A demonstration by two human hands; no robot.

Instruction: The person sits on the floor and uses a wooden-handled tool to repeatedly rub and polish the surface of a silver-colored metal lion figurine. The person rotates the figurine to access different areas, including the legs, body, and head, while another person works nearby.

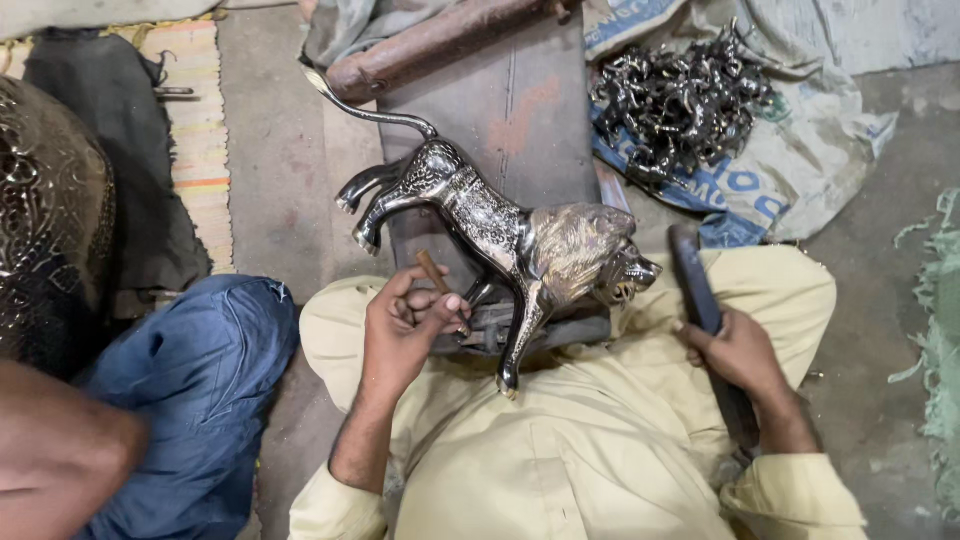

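A shiny metal lion figure (520,240) lies on its side across a dark wooden block (520,110), head toward my lap and long tail curving up to the left. My left hand (405,325) grips a short brown chisel-like tool (432,272) whose tip rests near the lion's front leg. To the right of the lion's head, my right hand (735,350) holds a dark wooden mallet (695,280), raised clear of the figure. I sit cross-legged in pale yellow clothes.
A heap of small shiny metal pieces (680,100) lies on a printed sack (800,170) at the upper right. Another person's knee in blue jeans (200,370) and arm are at the left, beside an embossed metal object (50,220). A striped mat (195,120) covers the floor.
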